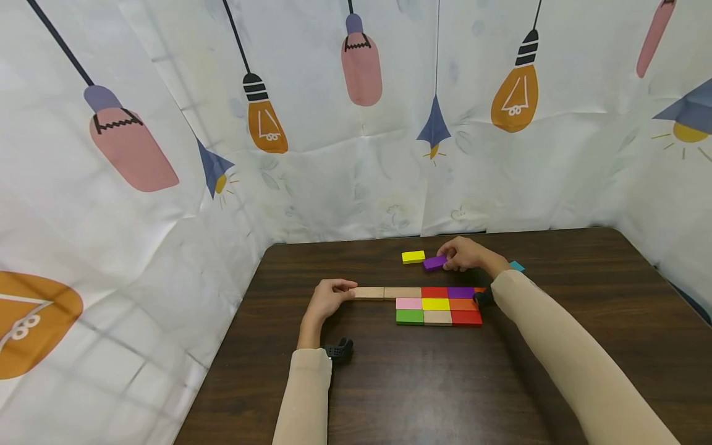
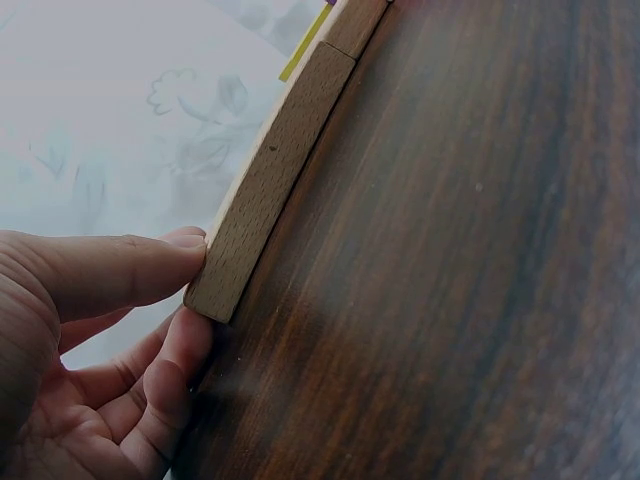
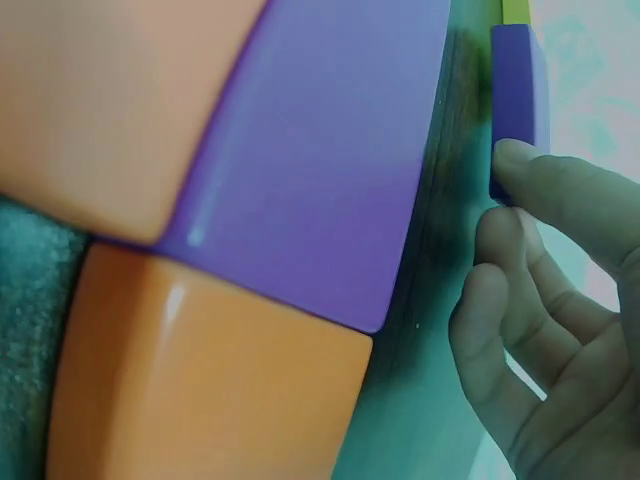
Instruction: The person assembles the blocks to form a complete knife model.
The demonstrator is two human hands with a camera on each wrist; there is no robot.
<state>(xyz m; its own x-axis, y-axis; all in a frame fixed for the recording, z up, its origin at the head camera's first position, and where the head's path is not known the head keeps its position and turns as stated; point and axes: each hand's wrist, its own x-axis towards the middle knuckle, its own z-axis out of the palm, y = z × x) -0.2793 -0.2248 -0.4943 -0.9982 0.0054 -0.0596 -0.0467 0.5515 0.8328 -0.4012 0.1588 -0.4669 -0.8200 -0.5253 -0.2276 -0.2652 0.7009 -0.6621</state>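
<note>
My right hand (image 1: 466, 254) pinches the near end of a loose purple block (image 1: 435, 264) between thumb and fingers, behind the block pattern. That block's far end lies close to a yellow block (image 1: 413, 257). At the left end of the back row, my left hand (image 1: 327, 299) holds the end of a plain wooden block (image 1: 369, 293), thumb on one side and fingers at its end. Another plain wooden block (image 1: 403, 293) adjoins it, followed by a red block (image 1: 434, 293) and a purple block (image 1: 460, 293). The right wrist partly hides an orange block at that row's right end.
In front of the back row lie two shorter rows, with pink (image 1: 408, 303), yellow, orange, green (image 1: 410, 317), plain and red (image 1: 466, 318) blocks. A blue block (image 1: 517, 266) shows behind the right forearm. The dark wooden table (image 1: 417, 383) meets a printed curtain (image 1: 367, 185) at the back.
</note>
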